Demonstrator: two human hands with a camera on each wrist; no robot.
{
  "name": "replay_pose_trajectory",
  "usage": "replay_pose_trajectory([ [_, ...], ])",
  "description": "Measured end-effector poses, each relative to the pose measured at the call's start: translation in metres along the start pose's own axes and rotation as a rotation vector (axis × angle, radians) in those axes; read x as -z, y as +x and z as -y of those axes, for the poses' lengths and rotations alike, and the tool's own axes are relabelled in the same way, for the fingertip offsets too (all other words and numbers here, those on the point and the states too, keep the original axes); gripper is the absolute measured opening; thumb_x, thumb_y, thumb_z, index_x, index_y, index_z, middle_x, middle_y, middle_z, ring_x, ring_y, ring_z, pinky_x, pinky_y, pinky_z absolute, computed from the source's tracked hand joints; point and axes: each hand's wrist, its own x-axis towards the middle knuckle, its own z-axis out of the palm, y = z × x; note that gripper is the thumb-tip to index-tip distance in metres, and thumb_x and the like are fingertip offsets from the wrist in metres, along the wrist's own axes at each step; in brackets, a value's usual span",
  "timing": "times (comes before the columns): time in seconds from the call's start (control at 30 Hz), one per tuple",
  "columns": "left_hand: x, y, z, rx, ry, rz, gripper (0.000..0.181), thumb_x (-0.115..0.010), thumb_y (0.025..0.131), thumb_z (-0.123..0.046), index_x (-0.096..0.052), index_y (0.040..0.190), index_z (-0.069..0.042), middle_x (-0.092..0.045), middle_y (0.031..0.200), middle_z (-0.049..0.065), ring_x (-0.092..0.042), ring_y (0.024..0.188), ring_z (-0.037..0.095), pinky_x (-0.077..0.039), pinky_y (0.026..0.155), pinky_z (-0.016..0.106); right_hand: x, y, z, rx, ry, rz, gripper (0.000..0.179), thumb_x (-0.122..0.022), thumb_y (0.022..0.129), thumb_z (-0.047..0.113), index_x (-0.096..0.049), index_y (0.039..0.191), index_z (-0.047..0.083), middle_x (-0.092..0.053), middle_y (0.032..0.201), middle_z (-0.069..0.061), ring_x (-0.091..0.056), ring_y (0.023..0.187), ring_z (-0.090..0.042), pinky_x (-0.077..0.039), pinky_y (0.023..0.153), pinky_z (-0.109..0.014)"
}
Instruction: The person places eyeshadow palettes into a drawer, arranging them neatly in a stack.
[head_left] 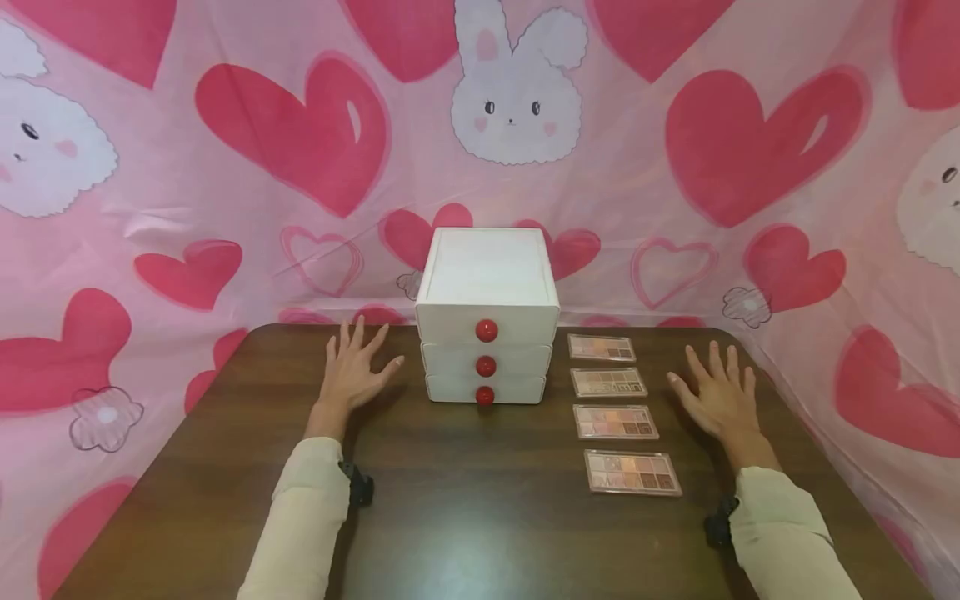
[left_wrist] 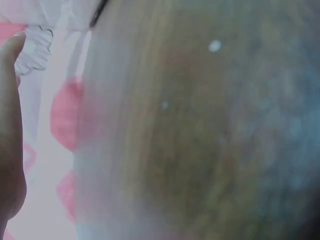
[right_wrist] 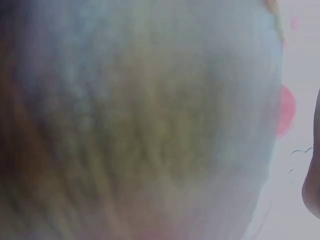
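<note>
My left hand [head_left: 352, 375] rests on the dark table with its fingers spread, left of a white drawer unit [head_left: 487, 271]. The unit has three stacked drawers, each with a round red knob [head_left: 487, 331]. On the far right my right hand [head_left: 720, 392] lies on the table, fingers spread too, and holds nothing. Between it and the unit several eyeshadow palettes lie in a column: the nearest palette [head_left: 632, 472], one behind it [head_left: 616, 422], a paler one with lettering [head_left: 608, 382] and the farthest [head_left: 601, 347]. Both wrist views show mostly blurred tabletop.
The brown wooden table [head_left: 450, 517] has rounded far corners. Behind and beside it hangs a pink cloth [head_left: 420, 167] with hearts and rabbits, close behind the drawer unit. A dark camera [head_left: 358, 483] is strapped on the left wrist, another [head_left: 722, 522] on the right.
</note>
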Motion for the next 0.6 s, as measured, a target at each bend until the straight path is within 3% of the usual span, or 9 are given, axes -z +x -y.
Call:
replay_pose_trajectory([
  [0.2, 0.013, 0.001, -0.014, -0.042, -0.049, -0.032, 0.080, -0.052, 0.094, -0.060, -0.033, 0.160, -0.019, -0.020, 0.169, 0.022, -0.012, 0.156, 0.050, -0.012, 0.126, 0.065, 0.016, -0.006, 0.019, 0.000, 0.022, -0.009, 0.083, -0.025, 0.103, 0.065, -0.020, 0.162, 0.006, -0.007, 0.166, -0.034, 0.003, 0.153, -0.055, -0.001, 0.116, -0.078],
  [0.33, 0.023, 0.000, -0.025, -0.063, -0.131, -0.024, 0.083, -0.054, 0.094, -0.057, -0.026, 0.163, -0.018, -0.016, 0.171, 0.019, -0.009, 0.159, 0.043, -0.013, 0.127, 0.063, 0.027, -0.015, 0.038, 0.008, 0.056, -0.038, 0.082, -0.028, 0.104, 0.062, -0.024, 0.160, 0.002, -0.013, 0.164, -0.036, -0.002, 0.153, -0.056, -0.004, 0.116, -0.078],
  [0.43, 0.030, -0.001, -0.034, -0.046, -0.269, -0.053, 0.081, -0.055, 0.097, -0.052, -0.024, 0.163, -0.016, -0.020, 0.170, 0.016, -0.013, 0.159, 0.038, -0.016, 0.127, 0.060, 0.036, -0.022, 0.055, 0.034, 0.091, -0.037, 0.081, -0.031, 0.104, 0.059, -0.026, 0.159, -0.001, -0.017, 0.163, -0.037, -0.007, 0.152, -0.057, -0.007, 0.116, -0.078],
  [0.6, 0.042, 0.001, -0.054, -0.006, -0.627, -0.211, 0.070, -0.056, 0.101, -0.033, -0.029, 0.160, -0.007, -0.033, 0.166, 0.015, -0.033, 0.153, 0.034, -0.026, 0.127, 0.052, 0.051, -0.033, 0.089, 0.087, 0.229, 0.074, 0.077, -0.035, 0.107, 0.052, -0.027, 0.157, -0.007, -0.025, 0.162, -0.035, -0.016, 0.151, -0.056, -0.012, 0.118, -0.076],
])
